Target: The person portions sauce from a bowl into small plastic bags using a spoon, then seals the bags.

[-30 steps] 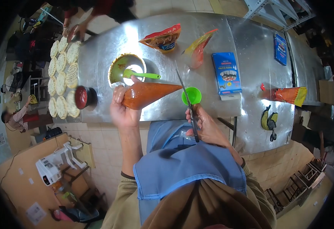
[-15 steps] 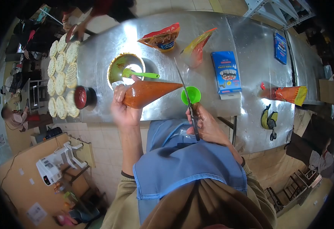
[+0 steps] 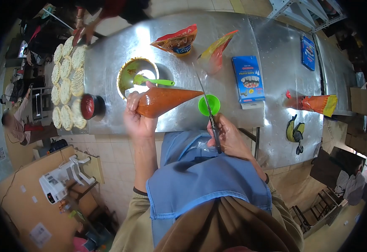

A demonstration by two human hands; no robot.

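Observation:
A clear piping bag filled with orange-brown sauce (image 3: 164,102) lies sideways in my left hand (image 3: 140,115), whose fingers are wrapped round its wide end. Its narrow tip points right and meets a long dark blade. That blade belongs to a knife-like or scissor-like tool (image 3: 213,126), held upright in my right hand (image 3: 229,136). Just behind the tool stands a small bright green cup (image 3: 215,105) on the table. Beyond the bag is a sauce-smeared round bowl (image 3: 122,75) with a green spatula (image 3: 160,82) across it.
On the steel table (image 3: 108,50) stand two sauce pouches (image 3: 179,42), a blue box (image 3: 249,80) and a red-lined bowl (image 3: 92,106). Flat pale dough pieces (image 3: 66,90) lie at left. Another orange pouch (image 3: 315,104) is at right. A person's hand (image 3: 84,34) shows at top left.
The bag and its tip have shifted slightly right, along with both my hands. The co-worker's hands at the top left have moved.

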